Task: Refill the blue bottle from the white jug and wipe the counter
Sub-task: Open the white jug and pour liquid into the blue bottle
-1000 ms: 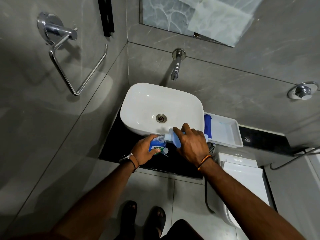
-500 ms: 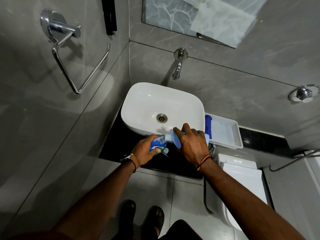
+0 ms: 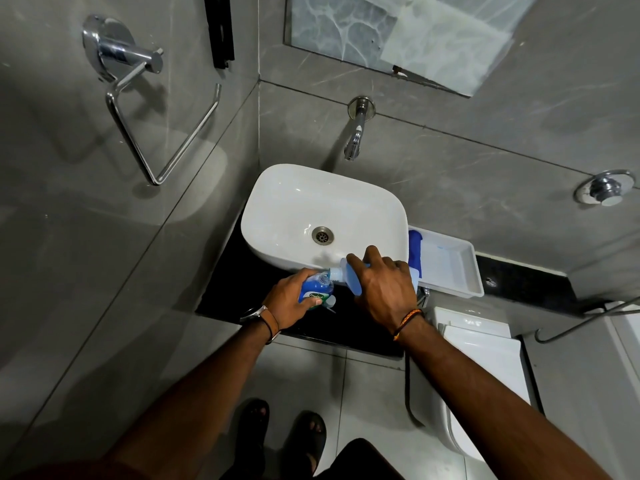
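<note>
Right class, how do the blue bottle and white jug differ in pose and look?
The blue bottle sits mouth-up in the left hand; the white jug is tipped sideways in the right hand, its neck at the bottle's mouth. The bottle carries a green label; the jug shows pale plastic and blue. Both are held above the counter.
</note>
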`<action>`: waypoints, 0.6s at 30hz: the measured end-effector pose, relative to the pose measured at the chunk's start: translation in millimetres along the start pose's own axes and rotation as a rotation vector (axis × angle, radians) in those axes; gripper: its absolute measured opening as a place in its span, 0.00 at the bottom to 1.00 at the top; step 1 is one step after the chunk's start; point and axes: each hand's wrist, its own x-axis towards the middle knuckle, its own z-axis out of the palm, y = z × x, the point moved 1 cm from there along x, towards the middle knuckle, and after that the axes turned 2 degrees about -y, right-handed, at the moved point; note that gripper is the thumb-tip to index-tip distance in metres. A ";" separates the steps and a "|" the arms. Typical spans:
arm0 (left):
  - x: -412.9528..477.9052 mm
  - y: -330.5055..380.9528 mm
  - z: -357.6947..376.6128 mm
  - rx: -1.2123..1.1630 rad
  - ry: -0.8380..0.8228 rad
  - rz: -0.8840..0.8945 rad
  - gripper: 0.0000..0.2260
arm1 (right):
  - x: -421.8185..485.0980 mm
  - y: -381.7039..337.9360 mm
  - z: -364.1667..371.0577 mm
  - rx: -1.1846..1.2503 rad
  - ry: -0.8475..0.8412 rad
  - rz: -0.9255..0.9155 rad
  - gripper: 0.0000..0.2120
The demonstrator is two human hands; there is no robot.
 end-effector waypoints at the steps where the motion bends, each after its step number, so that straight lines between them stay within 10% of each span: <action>1: -0.2 -0.2 0.3 0.000 -0.001 0.000 0.27 | -0.5 -0.2 0.1 0.005 0.001 -0.002 0.34; 18: -1.8 1.3 0.6 0.016 0.006 0.006 0.27 | -0.7 -1.1 -2.7 -0.020 0.027 0.003 0.32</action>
